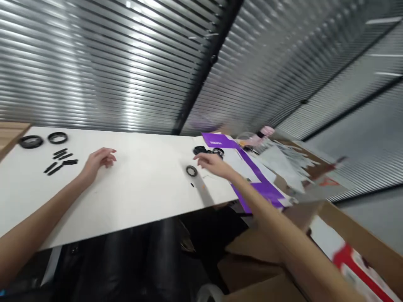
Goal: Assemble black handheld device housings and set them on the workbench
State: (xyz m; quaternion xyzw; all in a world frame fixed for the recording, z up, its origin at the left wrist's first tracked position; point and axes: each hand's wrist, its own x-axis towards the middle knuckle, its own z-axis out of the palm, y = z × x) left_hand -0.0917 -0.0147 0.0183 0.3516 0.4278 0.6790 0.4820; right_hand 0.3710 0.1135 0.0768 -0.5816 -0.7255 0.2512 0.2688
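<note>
My left hand (98, 161) hovers over the white table, its fingers loosely bent and apart with nothing in them. To its left lie several short black strips (59, 161), and beyond them two black rings, one nearer (57, 137) and one farther left (30, 141). My right hand (212, 162) is held above the table, fingers partly spread and holding nothing that I can see. Just left of and below it sits a small black ring (191, 170), apart from the fingers. A tiny black piece (192, 185) lies near that ring. More black round parts (218, 152) are partly hidden behind my right hand.
A purple-and-white sheet (267, 191) covers the table's right end. Beyond it are clear plastic bags (280, 161) and a pink item (267, 131). Below right stands an open cardboard box (352, 222). A corrugated metal wall (126, 67) borders the back; a wooden surface (11, 132) adjoins the left.
</note>
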